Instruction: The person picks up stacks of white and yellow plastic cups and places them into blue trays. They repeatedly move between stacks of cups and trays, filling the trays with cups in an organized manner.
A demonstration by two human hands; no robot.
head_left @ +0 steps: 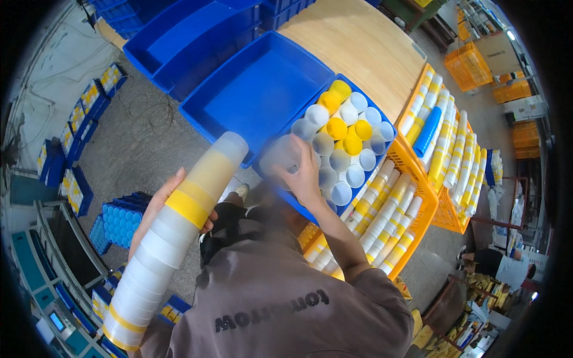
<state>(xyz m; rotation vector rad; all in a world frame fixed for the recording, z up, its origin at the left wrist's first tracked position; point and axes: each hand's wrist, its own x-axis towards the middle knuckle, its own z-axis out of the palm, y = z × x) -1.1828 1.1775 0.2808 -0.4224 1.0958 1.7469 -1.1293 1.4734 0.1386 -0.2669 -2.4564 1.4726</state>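
Observation:
My left hand (156, 210) is closed round a long stack of nested cups (156, 253), mostly white with yellow ones among them. The stack slants from lower left up toward the middle, with a translucent cup at its upper end. My right hand (306, 179) is over the near left corner of a blue bin of cups (389, 148). Its thumb and fingers grip a translucent white cup (279, 156), blurred by motion. White cups (339, 160) and yellow cups (336, 127) fill the bin upright, mouths up.
A second blue bin (256, 89) adjoins on the left, with a larger blue bin (197, 42) beyond. A wooden tabletop (358, 42) lies at the back. Orange crates (425, 209) on the right hold long cup stacks, one blue (427, 132). More stacked cups (124, 224) stand on the left floor.

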